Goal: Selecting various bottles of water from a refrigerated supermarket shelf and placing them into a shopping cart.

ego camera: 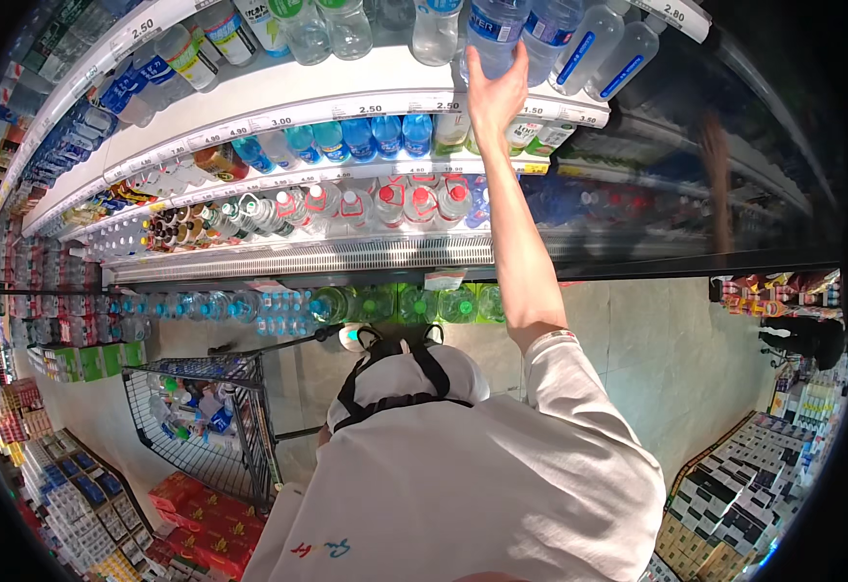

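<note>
My right hand [498, 91] reaches up to the top visible drink shelf and grips the lower part of a clear plastic water bottle [495, 30] with a blue label. Thumb and fingers lie on either side of it; whether the bottle is off the shelf I cannot tell. A similar blue-labelled bottle [549, 40] stands against it on the right, then slim clear bottles [624, 62] with narrow blue labels. To its left is another clear bottle [436, 33]. Of my left hand only a sliver of skin [323, 435] shows by the cart handle; its fingers are hidden.
Left of me stands a wire shopping cart [253, 436] holding bottles and packages. Large green-capped bottles [417, 304] line the floor below the refrigerated shelves. A dark glossy panel [686, 182] closes the shelf's right end. Red cartons [213, 520] are stacked behind the cart.
</note>
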The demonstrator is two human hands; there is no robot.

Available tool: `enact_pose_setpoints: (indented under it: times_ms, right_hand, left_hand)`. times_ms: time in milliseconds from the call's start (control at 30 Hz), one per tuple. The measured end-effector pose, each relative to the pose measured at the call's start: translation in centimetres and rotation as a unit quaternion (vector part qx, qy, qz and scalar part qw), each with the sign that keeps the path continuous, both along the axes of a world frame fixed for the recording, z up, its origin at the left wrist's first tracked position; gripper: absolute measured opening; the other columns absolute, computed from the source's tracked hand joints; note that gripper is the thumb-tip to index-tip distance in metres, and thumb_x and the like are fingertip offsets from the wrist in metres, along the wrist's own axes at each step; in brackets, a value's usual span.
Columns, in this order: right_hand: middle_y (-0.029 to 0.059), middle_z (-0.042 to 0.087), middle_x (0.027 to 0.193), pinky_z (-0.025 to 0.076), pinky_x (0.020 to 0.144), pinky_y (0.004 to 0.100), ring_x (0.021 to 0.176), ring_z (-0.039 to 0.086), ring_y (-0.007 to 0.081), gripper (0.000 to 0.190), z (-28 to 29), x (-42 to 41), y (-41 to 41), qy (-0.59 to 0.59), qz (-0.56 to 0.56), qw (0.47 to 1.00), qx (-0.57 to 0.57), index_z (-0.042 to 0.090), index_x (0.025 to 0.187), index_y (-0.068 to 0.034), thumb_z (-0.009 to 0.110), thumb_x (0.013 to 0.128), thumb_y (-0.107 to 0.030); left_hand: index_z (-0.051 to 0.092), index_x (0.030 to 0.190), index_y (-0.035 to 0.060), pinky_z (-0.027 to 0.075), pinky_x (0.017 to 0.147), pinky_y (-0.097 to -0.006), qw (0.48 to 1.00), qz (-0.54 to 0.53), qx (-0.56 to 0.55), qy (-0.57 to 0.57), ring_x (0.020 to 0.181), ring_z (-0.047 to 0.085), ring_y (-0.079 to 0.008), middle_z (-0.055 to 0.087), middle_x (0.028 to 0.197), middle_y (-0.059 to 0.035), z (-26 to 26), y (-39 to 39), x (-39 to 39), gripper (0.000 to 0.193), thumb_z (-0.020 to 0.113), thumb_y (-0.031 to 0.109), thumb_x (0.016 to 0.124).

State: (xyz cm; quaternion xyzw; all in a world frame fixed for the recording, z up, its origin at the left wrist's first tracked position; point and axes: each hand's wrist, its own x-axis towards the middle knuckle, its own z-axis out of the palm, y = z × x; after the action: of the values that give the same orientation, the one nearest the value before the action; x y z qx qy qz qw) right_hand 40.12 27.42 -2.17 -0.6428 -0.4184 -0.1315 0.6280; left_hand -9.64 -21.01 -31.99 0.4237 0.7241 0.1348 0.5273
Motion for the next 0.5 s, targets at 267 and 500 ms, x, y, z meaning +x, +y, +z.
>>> enact_pose_setpoints:
  times_ms: [267,500]
  right_hand:
    - [0.0276,0.057,0.111,0.042,0.093,0.0441,0.105,0.057,0.0399,0.081,-0.1,-0.2,1.8,0.028,-0.025,0.999,0.013,0.042,0.123,0.01,0.082,0.065,-0.029]
    - [0.0241,0.057,0.113,0.042,0.092,0.045,0.104,0.057,0.0378,0.078,0.7,-0.5,-1.7,0.062,0.052,0.994,0.078,0.041,0.122,0.005,0.084,0.063,-0.024]
  left_hand:
    - [0.063,0.107,-0.0047,0.047,0.078,-0.0327,0.999,0.029,0.006,-0.018,0.088,0.063,-0.0194,0.069,0.095,-0.0122,0.1,0.8,0.7,0.041,0.06,0.027,0.082]
    - [0.062,0.107,-0.0032,0.048,0.079,-0.0359,0.998,-0.041,0.031,0.027,0.09,0.064,-0.0292,0.068,0.096,-0.0172,-6.9,-2.9,-2.1,0.044,0.062,0.03,0.079]
